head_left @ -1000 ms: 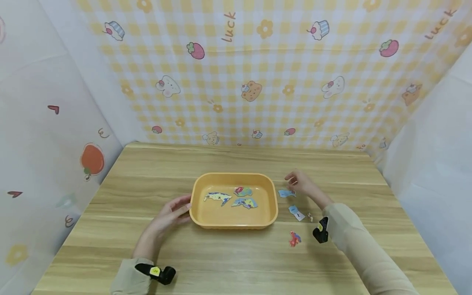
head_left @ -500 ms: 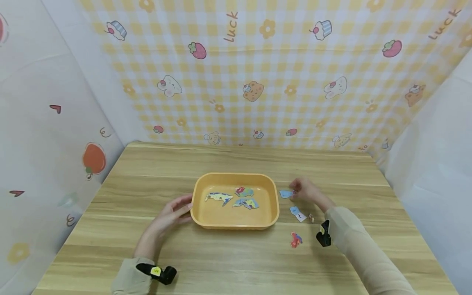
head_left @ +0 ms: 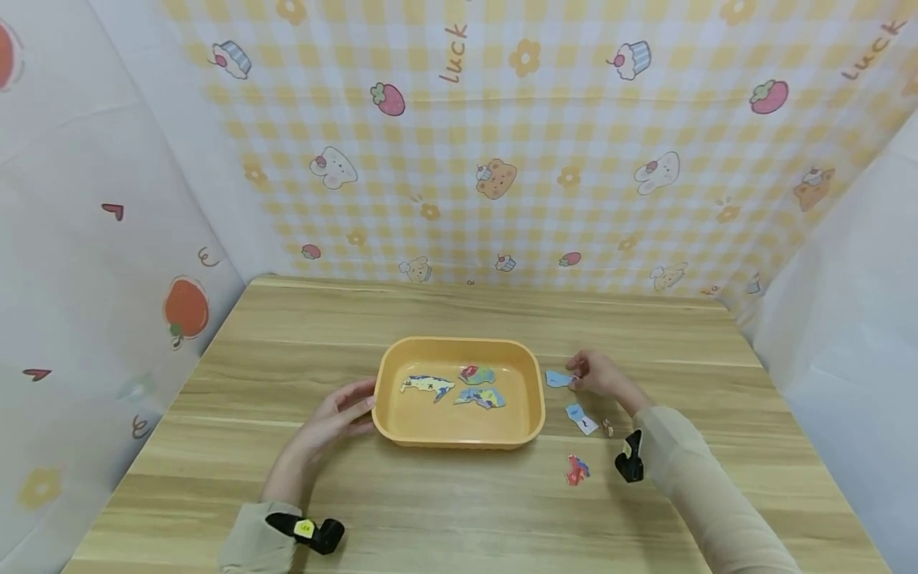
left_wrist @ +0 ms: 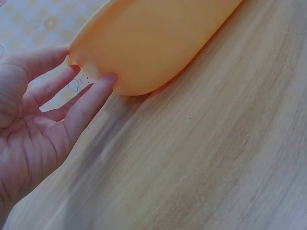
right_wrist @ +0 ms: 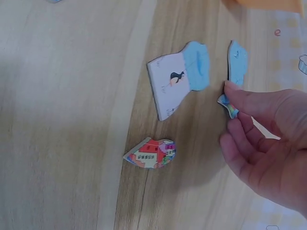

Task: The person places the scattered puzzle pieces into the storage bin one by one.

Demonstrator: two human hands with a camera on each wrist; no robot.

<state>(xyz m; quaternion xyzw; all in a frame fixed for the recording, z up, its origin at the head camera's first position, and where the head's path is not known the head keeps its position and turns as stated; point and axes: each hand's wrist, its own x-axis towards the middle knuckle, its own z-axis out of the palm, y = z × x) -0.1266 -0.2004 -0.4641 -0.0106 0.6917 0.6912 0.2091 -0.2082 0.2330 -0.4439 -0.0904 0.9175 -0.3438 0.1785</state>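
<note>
My right hand (head_left: pixel 598 375) pinches a narrow blue puzzle piece (right_wrist: pixel 237 62) with thumb and fingertips, right of the tray; part of the piece is hidden behind the thumb. Straight fingers and the thumb of my left hand (left_wrist: pixel 43 120) rest against the rounded left end of the yellow-orange plastic tray (head_left: pixel 459 442). Three map-like puzzle pieces lie inside it: a long cream one (head_left: pixel 428 385), a red-and-green one (head_left: pixel 476 374) and a blue-and-yellow one (head_left: pixel 484 397). Nearer me than the right hand's fingers lies a blue-and-white piece with a penguin (right_wrist: pixel 176 79).
A small piece with printed red houses (right_wrist: pixel 152 153) lies beside the penguin piece. Closer to the front is a red-and-blue piece (head_left: pixel 577 470). The wooden table (head_left: pixel 459 518) meets a patterned yellow checked cloth (head_left: pixel 531 143) at the back.
My right hand has come down onto the blue piece, its thumb and fingers closing on the right end. The left hand stays at the tray. The head view shifts slightly.
</note>
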